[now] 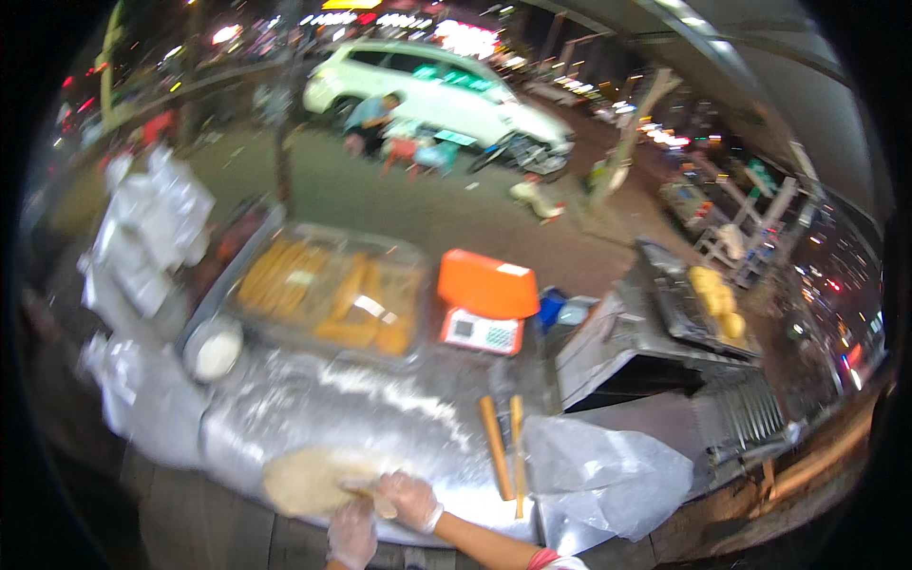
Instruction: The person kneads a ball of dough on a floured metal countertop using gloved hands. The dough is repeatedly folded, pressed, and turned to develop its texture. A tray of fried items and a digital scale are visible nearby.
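A flattened oval sheet of pale dough (pixel 305 481) lies at the near edge of the shiny metal worktop (pixel 285 420). My right hand (pixel 412 500), in a clear plastic glove, is curled at the dough's right end around a small tan object (pixel 385 505). Blur hides whether this object is a tool handle or a piece of dough. Just below it, my left hand (pixel 352 534), gloved as well, is close to the dough's lower right edge; its fingertips are unclear. White flour (pixel 399 392) is streaked across the metal beyond the dough.
Two wooden rolling sticks (pixel 496 449) lie right of my hands, beside a clear plastic bag (pixel 605 470). Behind stand a bowl of white powder (pixel 217 353), a clear-lidded tray of golden sticks (pixel 335 292) and an orange scale (pixel 488 303). Plastic bags (pixel 153 228) hang left. A person (pixel 370 125) sits near a car (pixel 434 89).
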{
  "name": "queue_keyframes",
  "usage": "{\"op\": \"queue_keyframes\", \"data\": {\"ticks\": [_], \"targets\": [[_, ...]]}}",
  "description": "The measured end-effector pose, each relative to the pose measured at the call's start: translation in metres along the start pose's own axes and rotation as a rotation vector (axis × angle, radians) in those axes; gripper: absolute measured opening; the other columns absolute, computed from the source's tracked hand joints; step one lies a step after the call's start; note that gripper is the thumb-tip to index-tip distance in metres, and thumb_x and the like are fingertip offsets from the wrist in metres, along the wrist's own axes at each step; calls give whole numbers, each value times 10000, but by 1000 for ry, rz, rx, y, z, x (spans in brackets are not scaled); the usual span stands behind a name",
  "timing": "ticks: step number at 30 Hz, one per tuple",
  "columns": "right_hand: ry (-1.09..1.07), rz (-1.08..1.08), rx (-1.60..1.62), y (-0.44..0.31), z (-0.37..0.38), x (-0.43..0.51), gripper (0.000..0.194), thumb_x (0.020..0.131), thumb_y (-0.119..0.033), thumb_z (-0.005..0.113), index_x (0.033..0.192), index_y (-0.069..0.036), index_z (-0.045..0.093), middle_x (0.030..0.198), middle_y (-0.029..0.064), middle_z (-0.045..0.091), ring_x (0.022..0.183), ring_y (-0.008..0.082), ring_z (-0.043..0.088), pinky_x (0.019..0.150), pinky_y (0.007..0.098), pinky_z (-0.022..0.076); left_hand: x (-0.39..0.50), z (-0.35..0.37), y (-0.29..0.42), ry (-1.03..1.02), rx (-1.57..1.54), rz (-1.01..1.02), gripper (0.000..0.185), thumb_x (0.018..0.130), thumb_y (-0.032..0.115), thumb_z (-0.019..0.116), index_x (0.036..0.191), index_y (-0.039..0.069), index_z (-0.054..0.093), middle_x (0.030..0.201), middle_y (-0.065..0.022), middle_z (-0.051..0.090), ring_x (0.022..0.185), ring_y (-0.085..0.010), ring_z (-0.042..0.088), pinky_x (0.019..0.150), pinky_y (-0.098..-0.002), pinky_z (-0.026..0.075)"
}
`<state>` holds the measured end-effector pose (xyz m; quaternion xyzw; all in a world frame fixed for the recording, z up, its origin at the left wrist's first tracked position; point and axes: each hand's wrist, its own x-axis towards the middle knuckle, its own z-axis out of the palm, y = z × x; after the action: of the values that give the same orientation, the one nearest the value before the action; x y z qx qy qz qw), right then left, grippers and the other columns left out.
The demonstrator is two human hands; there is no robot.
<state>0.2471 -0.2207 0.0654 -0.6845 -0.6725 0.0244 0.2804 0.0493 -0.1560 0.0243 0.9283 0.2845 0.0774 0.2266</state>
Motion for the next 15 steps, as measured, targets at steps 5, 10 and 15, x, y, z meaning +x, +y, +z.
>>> {"op": "queue_keyframes", "data": {"ticks": [5, 10, 15], "targets": [[-272, 95, 257, 26, 0, -18, 350, 895, -154, 636, 1217, -227, 751, 1072, 120, 733, 980, 355, 700, 796, 465, 592, -12, -27, 4, 102, -76, -3, 399, 830, 79, 661, 1222, 2, 653, 1239, -179, 661, 1202, -377, 611, 1051, -477, 482], [-106, 71, -40, -14, 7, 4, 248, 921, -184, 640, 1142, -230, 745, 922, 110, 678, 804, 334, 689, 619, 449, 575, -18, -19, 10, 158, -152, -74, 377, 832, 77, 653, 1200, -3, 663, 1238, -187, 653, 1155, -392, 615, 1027, -482, 489], [-350, 39, -17, -3, -15, 16, 84, 902, -205, 701, 964, -248, 738, 886, 92, 662, 786, 316, 687, 618, 436, 565, -33, -4, 5, 115, -168, -190, 453, 839, 115, 714, 1281, 41, 644, 1321, -153, 581, 1253, -349, 580, 1070, -451, 478]]}}
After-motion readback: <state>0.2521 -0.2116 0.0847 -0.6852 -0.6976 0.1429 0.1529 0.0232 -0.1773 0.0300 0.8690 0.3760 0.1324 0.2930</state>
